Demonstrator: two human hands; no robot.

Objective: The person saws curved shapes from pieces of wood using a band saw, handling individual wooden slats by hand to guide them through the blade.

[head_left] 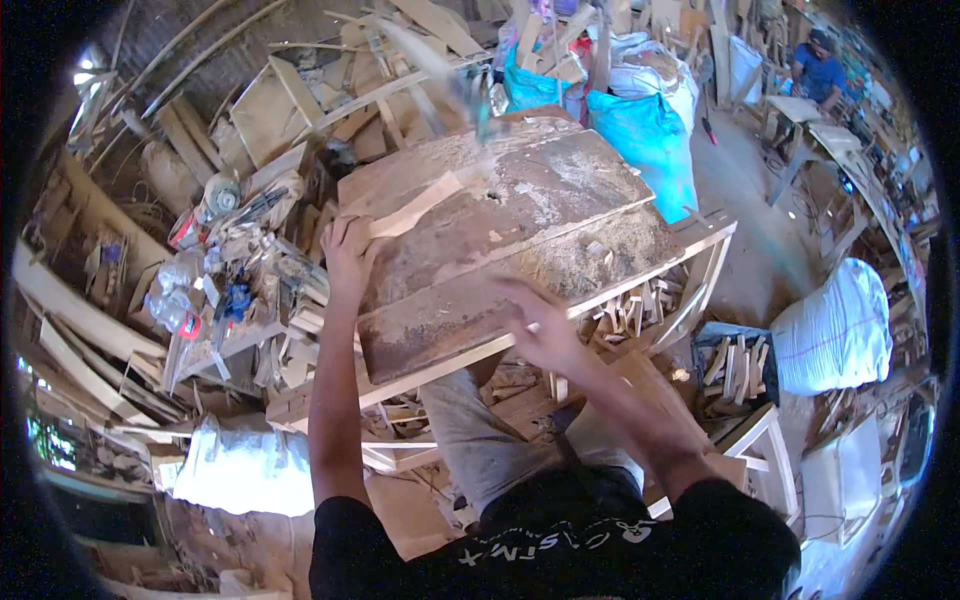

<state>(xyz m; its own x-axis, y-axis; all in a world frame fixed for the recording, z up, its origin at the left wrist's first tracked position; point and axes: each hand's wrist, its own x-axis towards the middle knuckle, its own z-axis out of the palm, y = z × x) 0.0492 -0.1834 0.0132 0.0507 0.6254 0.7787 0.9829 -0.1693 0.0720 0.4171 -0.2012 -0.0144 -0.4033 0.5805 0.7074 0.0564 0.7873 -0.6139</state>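
Observation:
My left hand (346, 250) grips the near-left end of a pale, shaped piece of wood (425, 204), its fingers closed round it. The wood lies at a slant over the worn, brown work table (450, 270). My right hand (545, 330) is over the table's front edge, blurred by motion. Its fingers look stretched out and apart, with nothing visible in them. At the table's far side stands a smeared, pale upright shape (425, 60) with a teal part (484, 120) at its lower end; I cannot make out what it is.
Sawdust (610, 255) covers the table's right part. Wood offcuts (640, 305) lie below its front edge. A cluttered side bench (235, 290) stands left. A turquoise sack (650, 140) and a white sack (835, 325) stand right. Another person (820, 75) sits at far right.

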